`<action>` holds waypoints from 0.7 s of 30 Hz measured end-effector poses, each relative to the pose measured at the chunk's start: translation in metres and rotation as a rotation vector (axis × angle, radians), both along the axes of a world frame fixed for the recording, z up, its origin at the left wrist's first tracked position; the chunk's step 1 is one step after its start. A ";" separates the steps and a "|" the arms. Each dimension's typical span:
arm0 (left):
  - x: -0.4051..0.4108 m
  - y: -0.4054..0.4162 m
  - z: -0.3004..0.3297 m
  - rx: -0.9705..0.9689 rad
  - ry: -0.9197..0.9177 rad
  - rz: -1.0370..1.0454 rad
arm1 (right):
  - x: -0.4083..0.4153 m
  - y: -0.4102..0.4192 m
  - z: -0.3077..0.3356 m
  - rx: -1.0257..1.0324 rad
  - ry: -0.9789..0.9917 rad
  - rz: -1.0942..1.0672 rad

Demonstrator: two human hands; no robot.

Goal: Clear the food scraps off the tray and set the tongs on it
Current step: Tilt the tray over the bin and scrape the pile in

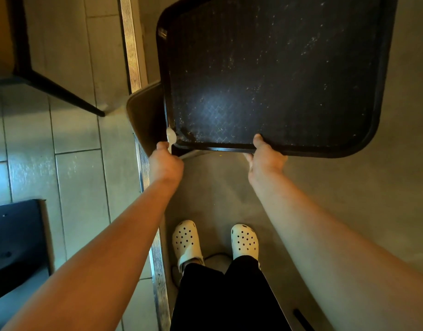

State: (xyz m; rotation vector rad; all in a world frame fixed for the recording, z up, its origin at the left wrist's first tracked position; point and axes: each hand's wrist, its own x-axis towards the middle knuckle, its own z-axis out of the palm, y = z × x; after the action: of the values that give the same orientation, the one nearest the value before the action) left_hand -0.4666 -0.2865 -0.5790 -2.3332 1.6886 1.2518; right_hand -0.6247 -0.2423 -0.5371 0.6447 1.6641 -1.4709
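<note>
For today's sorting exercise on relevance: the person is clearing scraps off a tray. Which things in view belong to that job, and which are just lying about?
Belonging to the job:
tray, speckled with crumbs
right hand gripping its near edge
left hand gripping something pale at the tray's near left corner
brown bin under that corner

Just lying about:
chair leg
white clogs
metal floor strip

The scene is dim and warm-toned; a soft glare lies on the tray (272,75), and edges bend from wide-angle distortion.

Dark tray (277,75) tilted, crumb-speckled; scraps (189,136) gathered at near-left corner
</note>
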 end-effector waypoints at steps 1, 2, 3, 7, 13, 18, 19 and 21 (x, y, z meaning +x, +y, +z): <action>-0.001 0.000 0.000 0.010 0.006 -0.020 | 0.000 -0.001 0.000 -0.003 0.001 -0.005; -0.001 0.000 -0.001 0.025 0.008 -0.042 | 0.000 -0.002 0.001 -0.008 -0.001 -0.008; -0.001 0.000 -0.002 0.040 0.003 -0.056 | 0.001 -0.003 0.001 -0.011 -0.004 -0.007; 0.008 -0.006 -0.005 0.011 -0.065 -0.055 | 0.002 -0.003 0.002 -0.021 -0.002 0.000; 0.005 -0.010 -0.005 0.028 -0.028 -0.089 | 0.003 -0.003 0.001 -0.025 -0.013 -0.009; 0.008 -0.001 -0.006 -0.014 -0.038 -0.020 | 0.002 -0.005 0.000 -0.031 -0.007 -0.004; 0.008 0.003 -0.005 -0.024 -0.018 -0.003 | 0.002 -0.006 0.000 -0.027 -0.005 0.001; 0.006 0.004 -0.002 -0.022 0.044 0.049 | 0.002 -0.008 0.000 -0.019 -0.004 0.009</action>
State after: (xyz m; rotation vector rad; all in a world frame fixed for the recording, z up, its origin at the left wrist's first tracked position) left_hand -0.4607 -0.2821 -0.5814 -2.3912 1.6764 1.3085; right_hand -0.6230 -0.2499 -0.5369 0.6286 1.6465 -1.4759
